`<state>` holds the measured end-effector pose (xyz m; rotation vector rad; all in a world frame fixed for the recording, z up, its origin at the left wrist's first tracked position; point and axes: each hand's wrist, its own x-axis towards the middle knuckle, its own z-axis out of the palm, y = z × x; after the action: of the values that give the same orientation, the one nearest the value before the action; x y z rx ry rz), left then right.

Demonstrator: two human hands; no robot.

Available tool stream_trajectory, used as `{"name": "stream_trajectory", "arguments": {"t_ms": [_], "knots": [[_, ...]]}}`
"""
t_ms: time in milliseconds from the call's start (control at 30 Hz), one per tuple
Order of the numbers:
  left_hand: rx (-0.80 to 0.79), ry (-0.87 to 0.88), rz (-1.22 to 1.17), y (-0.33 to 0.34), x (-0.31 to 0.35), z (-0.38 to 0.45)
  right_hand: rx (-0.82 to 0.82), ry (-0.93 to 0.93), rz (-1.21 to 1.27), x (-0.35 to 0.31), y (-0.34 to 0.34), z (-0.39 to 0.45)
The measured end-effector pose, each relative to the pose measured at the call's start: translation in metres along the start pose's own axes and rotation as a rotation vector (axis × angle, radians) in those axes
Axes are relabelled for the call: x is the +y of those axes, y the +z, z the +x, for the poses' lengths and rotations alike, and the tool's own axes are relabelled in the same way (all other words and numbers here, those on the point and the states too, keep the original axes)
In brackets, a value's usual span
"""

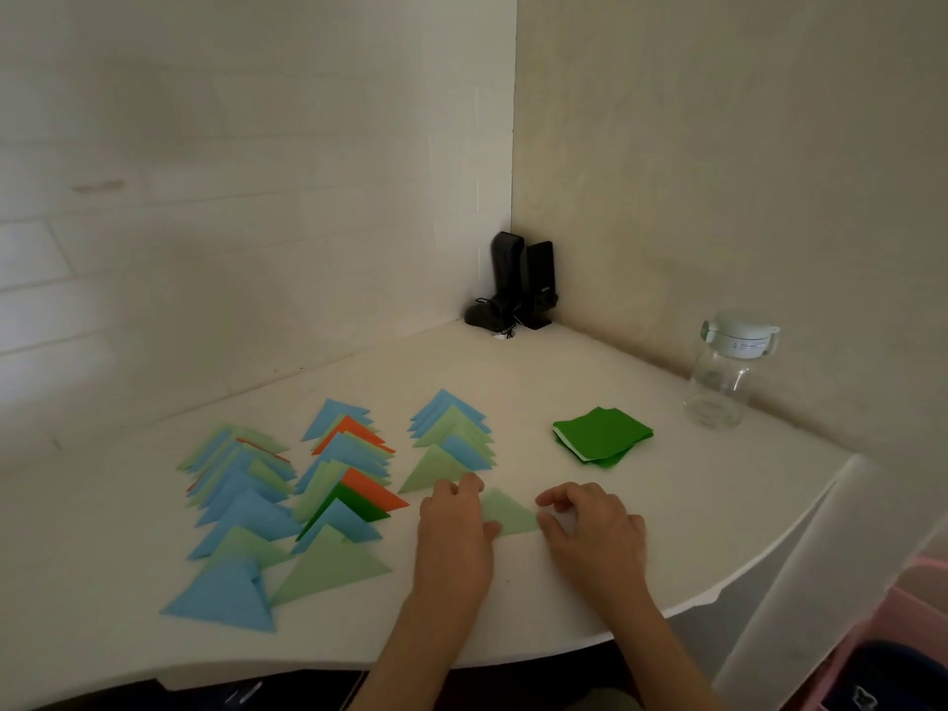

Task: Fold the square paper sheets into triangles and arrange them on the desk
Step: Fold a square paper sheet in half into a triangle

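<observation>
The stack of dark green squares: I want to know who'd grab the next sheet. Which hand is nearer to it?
Right. The right hand lies just in front of the stack of dark green squares; the left hand is farther to the left, across the light green triangle both hands touch.

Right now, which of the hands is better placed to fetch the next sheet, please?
Right hand, probably: the green sheet stack lies on its side, while the left hand rests on the pale green triangle.
</observation>
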<state>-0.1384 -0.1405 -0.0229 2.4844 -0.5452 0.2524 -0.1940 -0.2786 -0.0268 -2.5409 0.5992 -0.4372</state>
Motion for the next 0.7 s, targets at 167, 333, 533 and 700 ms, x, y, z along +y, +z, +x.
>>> {"name": "stream_trajectory", "arguments": {"t_ms": [167,333,533,700], "knots": [[-0.082,0.001,-0.283,-0.006,-0.004,0.004,-0.003,-0.03,-0.028,0.004,0.0,-0.002],[-0.032,0.012,-0.344,-0.016,-0.013,-0.003,-0.017,-0.026,0.015,0.005,-0.001,-0.006],[0.046,0.069,-0.318,-0.029,-0.026,0.008,0.0,-0.05,0.103,-0.004,0.001,-0.004],[0.039,0.022,-0.343,-0.032,-0.035,0.017,-0.056,-0.098,0.161,-0.025,0.012,0.004]]}}
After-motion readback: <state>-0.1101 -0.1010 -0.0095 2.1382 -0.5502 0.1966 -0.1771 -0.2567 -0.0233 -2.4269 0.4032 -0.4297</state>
